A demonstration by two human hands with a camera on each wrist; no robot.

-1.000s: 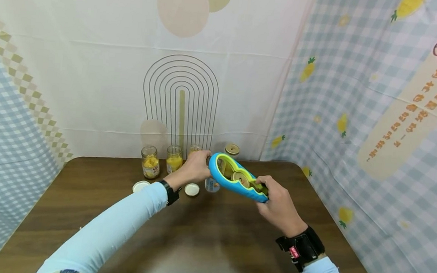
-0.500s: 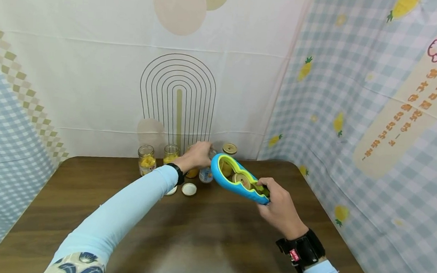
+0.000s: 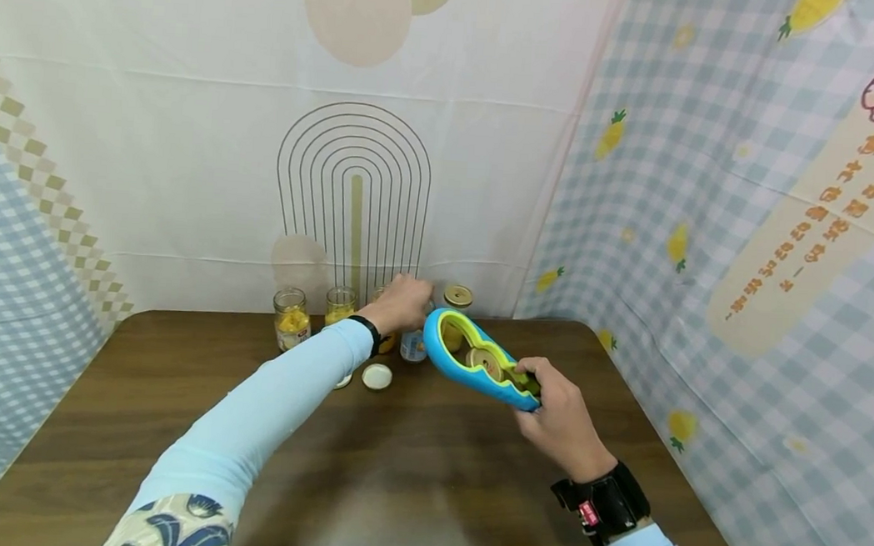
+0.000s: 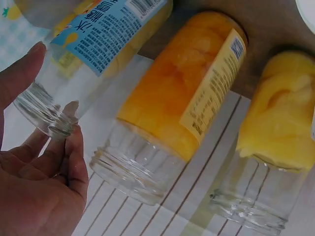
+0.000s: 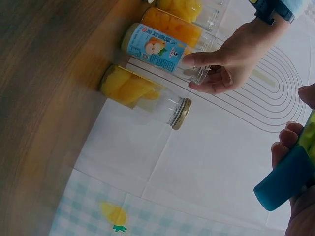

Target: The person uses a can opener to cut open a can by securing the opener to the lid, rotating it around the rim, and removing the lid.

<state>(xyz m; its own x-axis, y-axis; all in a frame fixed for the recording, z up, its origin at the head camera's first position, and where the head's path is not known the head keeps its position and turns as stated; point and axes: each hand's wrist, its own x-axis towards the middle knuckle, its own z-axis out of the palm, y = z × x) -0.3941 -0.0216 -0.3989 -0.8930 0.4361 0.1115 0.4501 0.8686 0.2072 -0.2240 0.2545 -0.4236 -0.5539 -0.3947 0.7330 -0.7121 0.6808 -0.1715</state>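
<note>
My left hand (image 3: 401,304) pinches the open mouth of a glass jar with a blue label (image 5: 155,47), thumb on one side and fingers on the other. The jar stands upright on the table, with pale fruit inside. My right hand (image 3: 560,410) grips a blue and green jar opener (image 3: 468,377) by its narrow end, held up over the table. A gold lid (image 3: 484,361) shows within the opener's frame. Beside the blue-labelled jar stands an open jar of orange fruit (image 4: 172,83); on the other side is a jar with its gold lid on (image 5: 135,91).
Two more open jars of yellow fruit, one far left (image 3: 291,321) and one beside it (image 4: 280,108), stand in the row along the back edge. A white-faced lid (image 3: 376,376) lies before them on the wooden table (image 3: 409,488). Printed cloth hangs behind.
My left hand has moved back from beside the opener to the mouth of the blue-labelled jar. My right hand keeps the opener at nearly the same spot.
</note>
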